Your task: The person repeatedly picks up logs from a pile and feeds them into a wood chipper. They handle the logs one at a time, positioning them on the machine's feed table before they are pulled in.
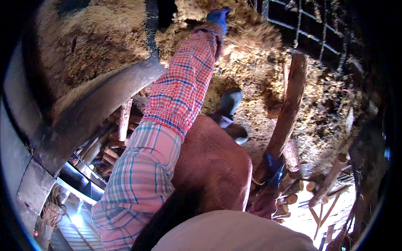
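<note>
My left arm, in a red and pink checked sleeve, stretches up to the top of the view. At its end my left hand [218, 17], in a blue glove, is at a heap of yellowish-brown, crumbly material [247, 31]. Part of the heap is smeared by motion, and the fingers do not show clearly. Lower right, my right hand [274, 168], also blue-gloved, is closed round the lower part of a thick brown log [289, 100]. The log slants up and to the right, its far end close to a metal grid.
A dark curved rim [104, 85] borders a mass of the same crumbly material at left. The metal grid [310, 25] stands at the upper right. Boots [231, 101] show on the littered ground. Cut logs [291, 199] lie at lower right, with more wood [111, 154] at left.
</note>
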### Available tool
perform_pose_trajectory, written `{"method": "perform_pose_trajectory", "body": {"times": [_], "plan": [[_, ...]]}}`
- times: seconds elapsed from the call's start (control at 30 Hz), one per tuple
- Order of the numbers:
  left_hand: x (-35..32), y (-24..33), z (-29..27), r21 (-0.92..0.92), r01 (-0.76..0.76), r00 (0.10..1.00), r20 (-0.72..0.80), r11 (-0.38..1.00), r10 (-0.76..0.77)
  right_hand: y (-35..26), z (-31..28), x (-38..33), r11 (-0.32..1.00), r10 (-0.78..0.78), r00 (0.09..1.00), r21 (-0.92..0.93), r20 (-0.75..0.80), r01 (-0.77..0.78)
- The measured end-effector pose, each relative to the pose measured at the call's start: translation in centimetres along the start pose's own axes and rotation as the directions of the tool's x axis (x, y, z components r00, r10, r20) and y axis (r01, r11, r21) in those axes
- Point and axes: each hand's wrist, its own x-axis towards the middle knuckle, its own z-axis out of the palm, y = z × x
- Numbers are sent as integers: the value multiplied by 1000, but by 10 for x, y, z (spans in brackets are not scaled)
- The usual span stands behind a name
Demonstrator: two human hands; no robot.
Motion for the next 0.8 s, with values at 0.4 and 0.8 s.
{"method": "perform_pose_trajectory", "body": {"times": [0.4, 0.8], "plan": [[-130, 237, -173, -427, -254, 966, -67, 868, 249, -60, -72, -266, 988, -111, 985, -124, -128, 95], [-695, 231, -231, -644, 460, 845, 529, -612, 80, -154, 0, -450, 497, -515, 639, -409, 571, 766]]}}
